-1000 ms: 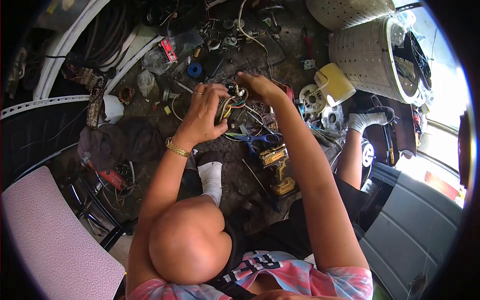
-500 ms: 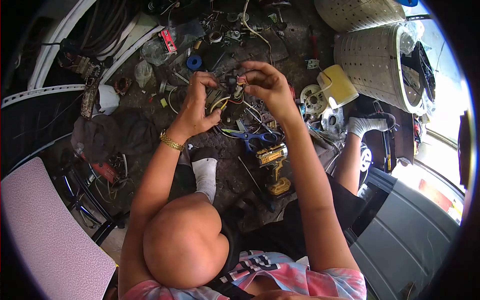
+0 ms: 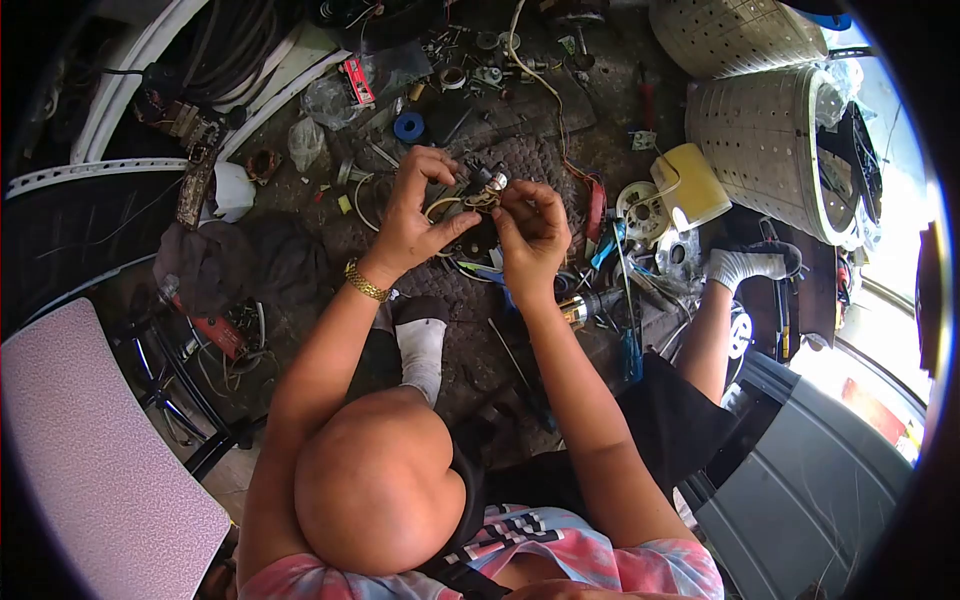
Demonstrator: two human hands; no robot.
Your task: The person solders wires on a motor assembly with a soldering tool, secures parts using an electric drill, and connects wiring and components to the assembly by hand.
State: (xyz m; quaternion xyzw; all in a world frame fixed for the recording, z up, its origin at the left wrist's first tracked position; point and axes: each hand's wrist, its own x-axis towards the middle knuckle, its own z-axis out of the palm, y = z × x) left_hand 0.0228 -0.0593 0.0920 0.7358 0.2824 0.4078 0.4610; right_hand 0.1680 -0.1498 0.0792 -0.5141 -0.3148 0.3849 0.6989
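Note:
Between my two hands is a small dark and silvery part with wires, above the littered floor. My left hand curls around its left side, with the thumb and fingers bent against it. On its right, my right hand pinches at the wires with thumb and fingertips. A pale wire loops beside my left thumb. Behind my right forearm, the yellow drill is mostly hidden. Fine details of the part are too small to tell.
A blue tape roll, a red box and scattered metal parts lie beyond my hands. Right are a yellow container, a white wheel-like part and a perforated drum. A pink-topped seat stands left.
My right hand has moved down and closed in on the wires beside the part. My right forearm now covers most of the drill. The view has shifted slightly.

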